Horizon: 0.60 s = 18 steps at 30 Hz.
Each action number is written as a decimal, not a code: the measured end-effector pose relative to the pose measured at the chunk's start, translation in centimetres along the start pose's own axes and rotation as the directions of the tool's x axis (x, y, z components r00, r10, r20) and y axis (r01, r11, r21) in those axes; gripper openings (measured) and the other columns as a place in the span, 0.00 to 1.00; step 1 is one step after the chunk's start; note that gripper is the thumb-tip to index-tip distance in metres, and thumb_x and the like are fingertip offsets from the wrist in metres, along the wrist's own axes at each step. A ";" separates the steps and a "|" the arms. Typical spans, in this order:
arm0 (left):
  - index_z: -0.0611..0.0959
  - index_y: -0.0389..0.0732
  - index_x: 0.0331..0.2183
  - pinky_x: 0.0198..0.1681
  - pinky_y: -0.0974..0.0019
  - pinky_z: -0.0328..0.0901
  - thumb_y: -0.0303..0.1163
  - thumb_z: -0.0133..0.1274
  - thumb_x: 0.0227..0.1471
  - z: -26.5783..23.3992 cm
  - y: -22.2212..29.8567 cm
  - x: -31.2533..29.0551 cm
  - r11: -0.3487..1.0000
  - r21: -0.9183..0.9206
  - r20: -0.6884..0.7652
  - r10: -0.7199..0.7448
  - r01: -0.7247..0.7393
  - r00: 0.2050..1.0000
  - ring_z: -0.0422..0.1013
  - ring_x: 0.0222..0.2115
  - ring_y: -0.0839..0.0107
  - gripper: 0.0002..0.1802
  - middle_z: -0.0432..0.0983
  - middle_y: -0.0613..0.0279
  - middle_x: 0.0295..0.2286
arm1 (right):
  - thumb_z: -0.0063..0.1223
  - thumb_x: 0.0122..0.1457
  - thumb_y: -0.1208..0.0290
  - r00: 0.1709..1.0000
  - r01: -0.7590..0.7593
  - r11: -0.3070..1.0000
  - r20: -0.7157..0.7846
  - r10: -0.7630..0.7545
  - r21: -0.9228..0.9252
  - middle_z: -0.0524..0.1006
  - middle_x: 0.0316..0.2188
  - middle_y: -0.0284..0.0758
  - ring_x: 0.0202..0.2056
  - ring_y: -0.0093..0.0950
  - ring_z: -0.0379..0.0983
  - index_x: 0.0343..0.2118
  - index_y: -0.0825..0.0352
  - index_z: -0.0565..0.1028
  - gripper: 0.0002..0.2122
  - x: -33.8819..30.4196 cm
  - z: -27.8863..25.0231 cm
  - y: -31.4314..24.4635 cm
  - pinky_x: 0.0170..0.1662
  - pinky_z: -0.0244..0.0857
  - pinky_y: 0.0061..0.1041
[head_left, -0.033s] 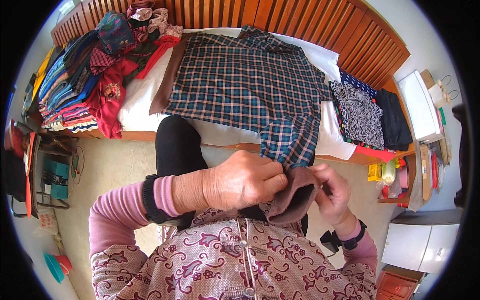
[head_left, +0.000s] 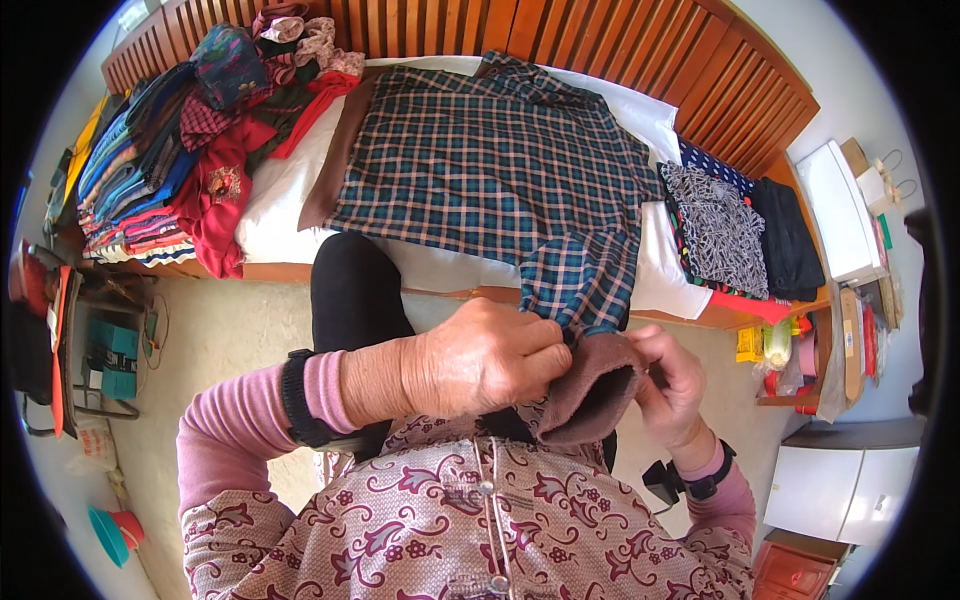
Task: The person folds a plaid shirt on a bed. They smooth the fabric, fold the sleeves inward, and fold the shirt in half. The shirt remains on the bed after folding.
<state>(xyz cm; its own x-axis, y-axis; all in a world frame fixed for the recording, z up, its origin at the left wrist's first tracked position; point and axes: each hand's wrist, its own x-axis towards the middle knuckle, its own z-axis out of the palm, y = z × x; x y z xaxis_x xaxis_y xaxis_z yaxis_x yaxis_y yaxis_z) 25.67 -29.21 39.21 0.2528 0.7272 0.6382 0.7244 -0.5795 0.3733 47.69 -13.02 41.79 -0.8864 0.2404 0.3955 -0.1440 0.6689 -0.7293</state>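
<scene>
A green-and-navy plaid shirt (head_left: 480,165) with a brown lining lies spread on the bed, one sleeve (head_left: 575,275) hanging over the front edge toward me. At that sleeve's end, the brown cuff (head_left: 590,390) shows its dark round opening, facing me. My left hand (head_left: 490,360) is closed, its fingers pinching the cuff's left side. Opposite it, my right hand (head_left: 665,380) grips the cuff's right edge between thumb and fingers. Part of the cuff is hidden behind my left fingers.
A tall stack of folded clothes (head_left: 135,165) and a loose red garment (head_left: 220,190) lie at the bed's left. Folded patterned clothes (head_left: 715,225) and a black garment (head_left: 790,240) sit at its right. A slatted wooden headboard (head_left: 590,50) runs behind. My black-clad knee (head_left: 355,285) is near the bed edge.
</scene>
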 end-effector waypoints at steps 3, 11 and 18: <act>0.78 0.31 0.35 0.28 0.59 0.72 0.27 0.66 0.37 0.1 0.1 0.0 0.997 -0.067 -0.007 -0.048 0.047 0.999 0.75 0.26 0.59 0.20 0.71 0.56 0.28 | 0.59 0.58 0.81 1.000 -0.028 0.996 -0.004 0.028 0.087 0.79 0.38 0.43 0.33 0.28 0.76 0.37 0.73 0.73 0.07 0.0 -0.3 -0.2 0.36 0.70 0.23; 0.76 0.34 0.32 0.23 0.61 0.70 0.32 0.65 0.34 1.6 1.1 1.4 0.997 0.070 -0.072 -0.023 0.028 0.997 0.73 0.24 0.62 0.21 0.68 0.59 0.27 | 0.58 0.57 0.82 0.999 -0.041 0.999 0.015 0.041 -0.008 0.78 0.38 0.44 0.33 0.30 0.76 0.37 0.73 0.74 0.07 0.7 0.7 -1.5 0.37 0.71 0.25; 0.74 0.37 0.29 0.22 0.61 0.70 0.34 0.60 0.38 0.8 0.5 1.6 0.995 0.095 -0.102 0.007 0.003 0.995 0.73 0.23 0.63 0.15 0.68 0.60 0.25 | 0.59 0.55 0.83 0.998 -0.042 0.997 0.051 0.045 -0.061 0.79 0.39 0.44 0.35 0.32 0.77 0.37 0.73 0.73 0.08 0.9 -0.1 -1.5 0.39 0.72 0.26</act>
<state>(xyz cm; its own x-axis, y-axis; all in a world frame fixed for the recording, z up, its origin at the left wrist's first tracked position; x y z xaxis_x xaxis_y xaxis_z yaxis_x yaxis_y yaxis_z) 26.93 -28.03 39.92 0.1909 0.6819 0.7061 0.7831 -0.5395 0.3094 47.12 -13.69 43.31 -0.9135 0.2340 0.3329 -0.0793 0.7000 -0.7098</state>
